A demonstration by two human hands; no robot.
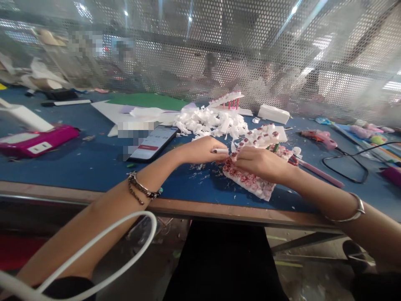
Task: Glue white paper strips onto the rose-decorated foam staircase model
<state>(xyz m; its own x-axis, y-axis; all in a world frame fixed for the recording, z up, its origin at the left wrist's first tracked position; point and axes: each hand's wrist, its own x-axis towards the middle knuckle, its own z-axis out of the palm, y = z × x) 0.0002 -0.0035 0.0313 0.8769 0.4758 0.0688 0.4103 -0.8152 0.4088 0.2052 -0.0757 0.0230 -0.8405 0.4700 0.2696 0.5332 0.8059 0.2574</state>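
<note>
My left hand [203, 151] is closed, with a small white strip [220, 151] showing at its fingertips. Right beside it, my right hand [260, 162] has its fingers curled and pressed together. It rests over a white foam-like piece [250, 186] covered in pink and dark red rosette shapes, near the table's front edge. What its fingertips grip is hidden. A second rosette-covered panel [266, 136] rises behind the right hand, with a bit of green below it. Past both hands lies a heap of curled white paper strips [213, 121].
A phone [153, 143] lies left of my left hand. At the far left stands a magenta device [40, 140]. A similar model on red posts [230, 100] sits at the back. To the right are a glue gun [319, 138], its black cable [347, 154] and a pink stick [321, 171].
</note>
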